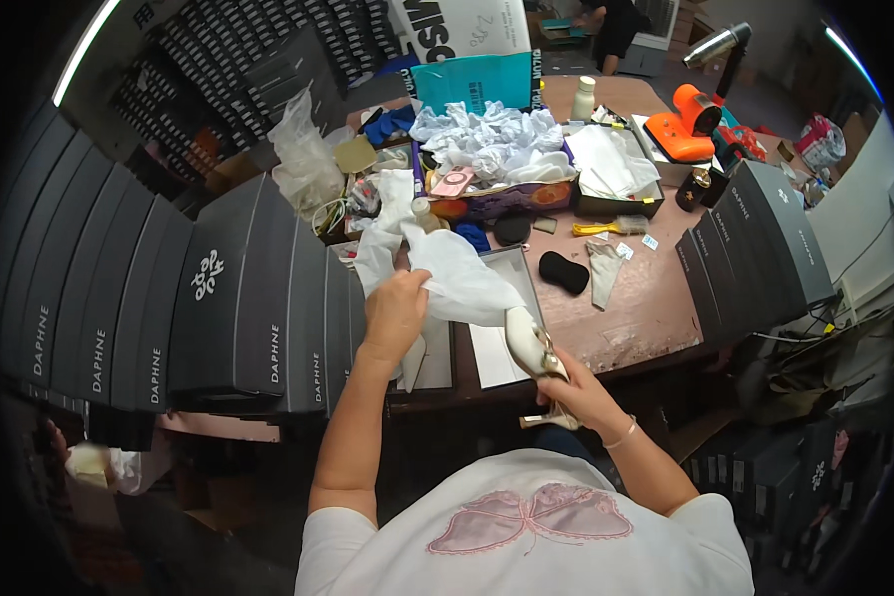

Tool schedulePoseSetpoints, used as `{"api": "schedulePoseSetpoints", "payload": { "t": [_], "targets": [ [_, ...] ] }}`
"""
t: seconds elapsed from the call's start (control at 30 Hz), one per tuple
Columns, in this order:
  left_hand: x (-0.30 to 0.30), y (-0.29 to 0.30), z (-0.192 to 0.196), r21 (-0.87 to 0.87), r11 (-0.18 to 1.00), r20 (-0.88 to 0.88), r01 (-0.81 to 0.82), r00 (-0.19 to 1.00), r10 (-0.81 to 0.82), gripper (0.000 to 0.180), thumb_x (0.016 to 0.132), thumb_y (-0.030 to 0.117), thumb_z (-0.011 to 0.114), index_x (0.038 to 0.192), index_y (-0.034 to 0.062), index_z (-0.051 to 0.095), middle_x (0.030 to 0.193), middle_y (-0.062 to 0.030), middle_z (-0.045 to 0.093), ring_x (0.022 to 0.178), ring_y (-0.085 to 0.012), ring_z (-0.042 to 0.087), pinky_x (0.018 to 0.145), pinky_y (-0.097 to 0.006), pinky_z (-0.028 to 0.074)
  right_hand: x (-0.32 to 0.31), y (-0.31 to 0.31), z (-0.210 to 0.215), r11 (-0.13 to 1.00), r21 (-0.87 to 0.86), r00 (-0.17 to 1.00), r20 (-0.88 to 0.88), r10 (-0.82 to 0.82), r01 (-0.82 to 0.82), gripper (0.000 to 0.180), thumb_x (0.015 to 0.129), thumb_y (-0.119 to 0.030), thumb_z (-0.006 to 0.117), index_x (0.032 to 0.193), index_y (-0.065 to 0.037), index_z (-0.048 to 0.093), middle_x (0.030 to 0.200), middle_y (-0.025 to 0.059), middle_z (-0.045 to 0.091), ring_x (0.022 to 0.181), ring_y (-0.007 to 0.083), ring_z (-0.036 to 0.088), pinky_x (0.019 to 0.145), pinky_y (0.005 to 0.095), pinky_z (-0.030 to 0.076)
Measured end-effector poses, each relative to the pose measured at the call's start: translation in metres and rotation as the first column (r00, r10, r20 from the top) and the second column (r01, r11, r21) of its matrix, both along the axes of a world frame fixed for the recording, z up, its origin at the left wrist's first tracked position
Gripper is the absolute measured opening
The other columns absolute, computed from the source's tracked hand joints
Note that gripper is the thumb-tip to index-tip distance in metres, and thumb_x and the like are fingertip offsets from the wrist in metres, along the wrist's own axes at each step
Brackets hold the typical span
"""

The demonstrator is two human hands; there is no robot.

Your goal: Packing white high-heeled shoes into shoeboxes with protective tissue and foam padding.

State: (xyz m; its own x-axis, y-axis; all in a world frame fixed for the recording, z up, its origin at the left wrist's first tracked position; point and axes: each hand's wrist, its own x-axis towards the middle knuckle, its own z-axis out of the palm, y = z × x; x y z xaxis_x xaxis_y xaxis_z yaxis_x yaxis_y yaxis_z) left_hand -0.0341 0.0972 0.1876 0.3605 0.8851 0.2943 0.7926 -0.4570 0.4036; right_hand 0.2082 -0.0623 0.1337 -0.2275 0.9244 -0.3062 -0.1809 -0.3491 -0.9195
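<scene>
My right hand (581,392) is closed around a white high-heeled shoe (526,343) with a pale ornament, held over the table's near edge with its heel toward me. Gathered in my left hand (397,313) is a sheet of white tissue paper (467,283). The paper spreads to the right, and its far corner meets the toe of the shoe. Below the paper lies an open grey shoe box (512,263) with a white inside, partly hidden. A whitish shape (414,363), perhaps another shoe, lies beside my left wrist.
Stacked dark shoe boxes (228,288) wall the left side; more boxes (755,248) stand at right. A black sponge (563,272), a yellow-handled brush (611,227) and a carton of crumpled paper (497,204) occupy the table. An orange device (683,124) stands behind. Another person (621,25) is far back.
</scene>
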Motion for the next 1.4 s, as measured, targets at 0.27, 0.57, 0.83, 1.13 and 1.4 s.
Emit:
{"api": "schedulePoseSetpoints", "payload": {
  "t": [0.27,0.57,0.83,1.13,1.4],
  "targets": [
    [0.048,-0.062,-0.012,0.120,0.933,0.243,0.338,0.902,-0.358,0.029,0.073,0.003,0.064,0.101,0.0051,0.063,0.075,-0.0121,0.057,0.070,-0.0313,0.059,0.062,-0.039,0.048,-0.008,0.013,0.014,0.935,0.319,0.948,0.313,0.048,-0.153,0.056,0.082,-0.014,0.063,0.132,-0.001,0.043,0.099,0.0100,0.059,0.083,0.0185,0.056,0.072,0.0305,0.046],
    [0.088,-0.007,-0.025,-0.056,0.976,0.179,0.210,0.964,-0.197,0.025,0.080,0.004,0.060,0.105,0.0020,0.065,0.079,-0.0147,0.062,0.071,-0.0312,0.062,0.065,-0.038,0.049,0.066,0.065,-0.047,0.911,-0.406,0.733,-0.641,-0.226,-0.074,0.036,0.088,-0.024,0.053,0.117,-0.002,0.050,0.097,0.0125,0.061,0.076,0.0212,0.060,0.054,0.0305,0.050],
    [0.151,-0.012,-0.033,-0.283,0.918,0.395,0.277,0.906,-0.152,0.024,0.081,0.007,0.061,0.103,0.0000,0.064,0.092,-0.0193,0.065,0.083,-0.0359,0.063,0.072,-0.041,0.050,0.112,0.077,-0.081,0.897,-0.366,0.403,-0.881,-0.247,-0.249,0.038,0.090,-0.026,0.050,0.118,-0.001,0.051,0.100,0.0161,0.061,0.081,0.0259,0.063,0.049,0.0294,0.053],
    [0.199,-0.085,-0.036,0.089,0.671,0.460,0.736,0.567,-0.683,0.046,0.067,0.001,0.069,0.112,0.0003,0.061,0.066,-0.0072,0.052,0.056,-0.0227,0.054,0.051,-0.034,0.044,0.048,0.124,-0.060,0.915,0.155,0.927,-0.109,-0.358,0.372,0.038,0.093,-0.029,0.050,0.122,-0.003,0.053,0.118,0.0151,0.059,0.105,0.0276,0.059,0.087,0.0394,0.051],
    [0.164,-0.079,-0.049,-0.008,0.309,0.551,0.951,0.262,-0.792,0.051,0.078,0.009,0.070,0.126,0.0045,0.052,0.084,-0.0098,0.058,0.068,-0.0235,0.060,0.056,-0.031,0.049,0.053,0.115,-0.068,0.943,0.295,0.942,0.247,-0.229,0.152,0.039,0.093,-0.029,0.050,0.122,-0.003,0.054,0.119,0.0143,0.059,0.109,0.0275,0.057,0.091,0.0378,0.049]
  ]
}}
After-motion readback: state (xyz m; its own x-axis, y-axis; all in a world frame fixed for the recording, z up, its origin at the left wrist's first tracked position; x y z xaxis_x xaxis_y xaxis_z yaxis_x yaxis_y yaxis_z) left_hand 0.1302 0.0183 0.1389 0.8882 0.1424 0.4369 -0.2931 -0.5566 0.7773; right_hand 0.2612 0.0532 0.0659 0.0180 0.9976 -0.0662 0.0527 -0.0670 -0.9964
